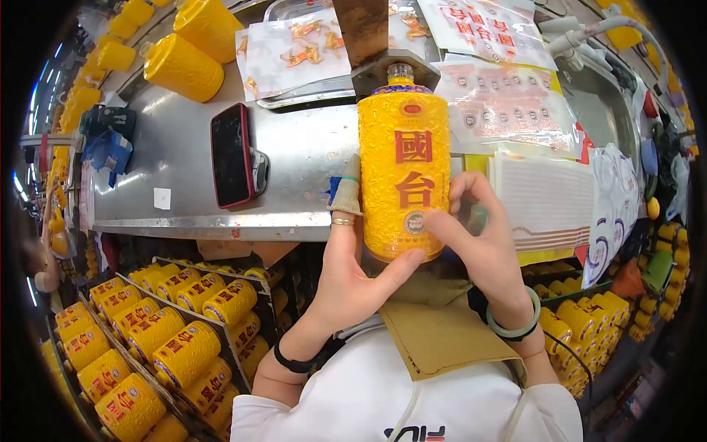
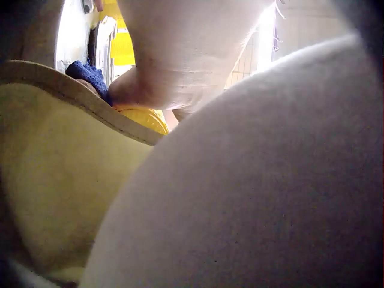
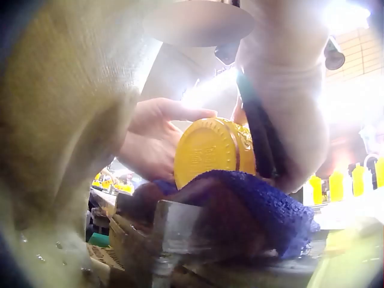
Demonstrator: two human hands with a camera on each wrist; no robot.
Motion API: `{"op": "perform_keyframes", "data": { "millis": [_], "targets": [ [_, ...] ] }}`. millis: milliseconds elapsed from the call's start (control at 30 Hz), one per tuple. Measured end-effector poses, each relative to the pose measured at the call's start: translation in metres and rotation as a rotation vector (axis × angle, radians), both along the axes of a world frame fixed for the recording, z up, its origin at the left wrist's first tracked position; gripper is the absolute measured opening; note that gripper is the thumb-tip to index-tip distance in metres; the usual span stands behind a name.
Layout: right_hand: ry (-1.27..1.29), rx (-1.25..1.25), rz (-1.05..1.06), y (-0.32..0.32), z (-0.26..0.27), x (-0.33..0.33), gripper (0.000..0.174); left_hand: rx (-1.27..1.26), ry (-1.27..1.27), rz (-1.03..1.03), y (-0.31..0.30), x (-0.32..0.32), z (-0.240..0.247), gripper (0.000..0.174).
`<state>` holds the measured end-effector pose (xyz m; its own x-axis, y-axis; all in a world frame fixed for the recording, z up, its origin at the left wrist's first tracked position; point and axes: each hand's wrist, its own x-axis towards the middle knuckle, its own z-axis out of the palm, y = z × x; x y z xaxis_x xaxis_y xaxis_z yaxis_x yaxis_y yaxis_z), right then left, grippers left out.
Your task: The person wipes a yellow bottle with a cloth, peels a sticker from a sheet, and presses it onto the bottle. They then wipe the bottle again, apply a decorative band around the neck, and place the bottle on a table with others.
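A yellow embossed bottle (image 1: 401, 166) with red characters lies in front of the person, its clear neck pointing away. The left hand (image 1: 346, 276) grips its left side, thumb along the bottom end; a cloth cover (image 1: 346, 193) wraps one of its fingers. At the bottle's right side the right hand (image 1: 482, 236) holds it with bent fingers. Its thumb presses beside a round silver-and-green sticker (image 1: 414, 222) low on the front. The right wrist view shows the yellow base (image 3: 207, 153) above a blue cloth (image 3: 258, 204). In the left wrist view, an arm and clothing hide most of the bottle.
Beyond the bottle's neck stands a metal bracket (image 1: 394, 70). Sticker sheets (image 1: 508, 107) and a paper stack (image 1: 541, 191) lie right, a phone (image 1: 232, 155) left. Two yellow bottles (image 1: 184, 70) stand at the back left. A rack (image 1: 217, 324) of bottles is below the bench edge.
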<state>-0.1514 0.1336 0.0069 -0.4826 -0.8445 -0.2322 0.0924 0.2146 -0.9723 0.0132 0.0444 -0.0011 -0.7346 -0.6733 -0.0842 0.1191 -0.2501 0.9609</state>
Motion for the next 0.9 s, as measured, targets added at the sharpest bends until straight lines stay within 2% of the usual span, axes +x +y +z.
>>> {"op": "perform_keyframes", "data": {
  "millis": [67,533,633,700,733,800,900],
  "targets": [
    [-0.005,-0.004,-0.001,0.000,0.000,0.000,0.036,-0.066,-0.026,-0.029,-0.001,0.002,-0.002,0.097],
    [0.005,0.005,-0.003,-0.001,0.001,0.000,0.037,-0.038,-0.020,-0.049,-0.001,0.003,-0.003,0.099],
    [-0.062,0.017,0.010,0.001,0.007,-0.004,0.032,-0.026,-0.008,-0.010,0.002,-0.001,-0.003,0.098],
    [-0.237,0.013,-0.067,0.004,0.014,-0.017,0.026,-0.029,-0.002,0.033,0.003,-0.002,-0.002,0.097],
    [-0.124,-0.030,-0.060,0.007,0.002,-0.029,0.028,-0.037,-0.005,0.026,0.003,-0.002,-0.001,0.097],
    [-0.102,-0.169,-0.078,0.013,0.012,-0.039,0.034,-0.045,-0.008,0.021,0.003,-0.003,-0.002,0.096],
    [0.022,-0.194,-0.169,0.006,0.026,-0.040,0.035,-0.090,-0.002,0.033,0.007,-0.005,-0.004,0.095]
  ]
}}
